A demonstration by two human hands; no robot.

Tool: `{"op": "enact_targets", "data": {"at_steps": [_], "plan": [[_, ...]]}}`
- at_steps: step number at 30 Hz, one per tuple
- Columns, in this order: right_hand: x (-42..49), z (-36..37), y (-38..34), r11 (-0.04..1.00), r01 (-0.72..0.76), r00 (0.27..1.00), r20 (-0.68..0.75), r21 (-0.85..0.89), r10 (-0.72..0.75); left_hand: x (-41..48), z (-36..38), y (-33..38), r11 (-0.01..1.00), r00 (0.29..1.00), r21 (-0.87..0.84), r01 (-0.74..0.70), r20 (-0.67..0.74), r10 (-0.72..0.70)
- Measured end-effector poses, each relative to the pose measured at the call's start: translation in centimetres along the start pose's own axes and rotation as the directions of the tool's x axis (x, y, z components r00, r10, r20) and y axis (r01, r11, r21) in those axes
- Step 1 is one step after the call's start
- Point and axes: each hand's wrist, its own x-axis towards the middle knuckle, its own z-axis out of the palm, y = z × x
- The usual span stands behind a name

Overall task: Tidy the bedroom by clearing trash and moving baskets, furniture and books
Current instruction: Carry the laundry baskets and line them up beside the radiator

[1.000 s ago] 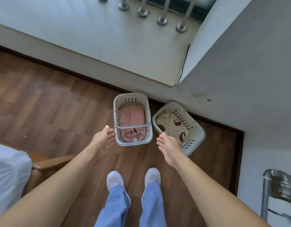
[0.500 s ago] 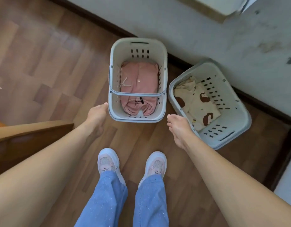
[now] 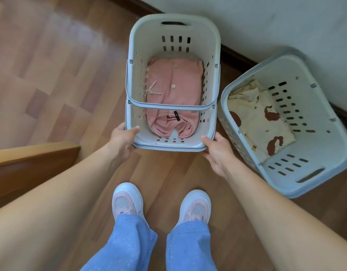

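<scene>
A pale grey laundry basket (image 3: 174, 30) stands on the wooden floor in front of my feet, with a folded pink garment (image 3: 173, 90) inside and its thin handle lying across the opening. My left hand (image 3: 123, 138) grips the basket's near left corner, thumb over the rim. My right hand (image 3: 217, 151) grips the near right corner the same way. A second grey basket (image 3: 305, 184) sits to the right, turned at an angle, holding a cream garment (image 3: 260, 122) with brown patches.
A grey wall (image 3: 276, 26) with a dark skirting board runs behind both baskets. A wooden furniture edge (image 3: 32, 153) juts in at the left, close to my left forearm. My pink shoes stand just behind the basket.
Both hands have closed in from beside the basket and taken hold of its near corners. My head has dropped lower and nearer, so the baskets look bigger.
</scene>
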Motion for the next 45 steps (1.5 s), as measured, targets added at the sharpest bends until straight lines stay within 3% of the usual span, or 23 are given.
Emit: {"op": "enact_targets", "data": {"at_steps": [11,19,23,28,34,45], "plan": [[-3.2,2.2,-1.6,0.997,0.072,0.991,-0.112,-0.001,-0.071,-2.8,-2.6,1.8,0.999,0.999,-0.007,-0.034,-0.017,0.034],[-15.3,4.6,-6.3,0.987,0.149,0.985,-0.079,-0.065,-0.154,-12.4,-9.8,5.4,0.996,0.999,-0.084,-0.019,-0.047,0.015],[-22.2,5.9,-10.3,0.975,0.197,0.977,-0.065,-0.1,-0.204,-19.3,-13.7,9.4,0.994,0.995,-0.075,-0.08,-0.059,0.076],[-31.0,7.3,-15.1,0.962,0.259,0.963,-0.051,-0.089,-0.264,-26.8,-17.9,14.1,0.976,0.996,-0.204,-0.083,0.027,0.09],[-41.8,8.2,-20.1,0.914,0.377,0.925,0.007,-0.151,-0.38,-35.9,-22.5,18.3,0.961,0.987,-0.259,-0.097,0.099,0.127],[-58.0,8.6,-24.5,0.896,0.422,0.891,0.249,-0.138,-0.381,-49.4,-29.1,20.2,0.868,0.967,-0.428,-0.253,-0.1,0.233]]}}
